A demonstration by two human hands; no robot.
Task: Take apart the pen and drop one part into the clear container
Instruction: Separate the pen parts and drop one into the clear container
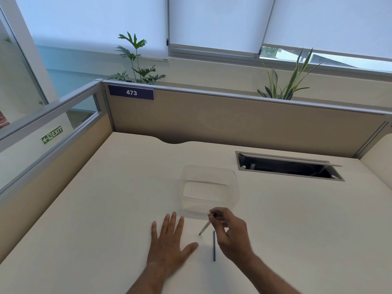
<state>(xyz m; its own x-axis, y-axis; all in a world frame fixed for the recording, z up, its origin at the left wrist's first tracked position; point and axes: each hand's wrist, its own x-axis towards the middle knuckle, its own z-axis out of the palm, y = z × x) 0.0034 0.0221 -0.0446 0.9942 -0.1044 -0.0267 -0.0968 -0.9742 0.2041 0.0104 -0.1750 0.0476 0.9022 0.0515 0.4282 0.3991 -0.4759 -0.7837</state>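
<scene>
Pinching the pen's pale inner piece (205, 227) by its dark top, the right hand (232, 236) holds it tip-down just off the near rim of the clear container (209, 187). The thin dark tube (214, 246) lies on the tabletop (106, 209) beside it. The left hand (169, 240) rests flat, gripping nothing. Let go here and the piece likely lands outside the container; that hard-to-see rim could also get knocked.

Cream desk (106, 198) within tan partitions (233, 122), potted plants (135, 60) before blind-covered windows (212, 22).
</scene>
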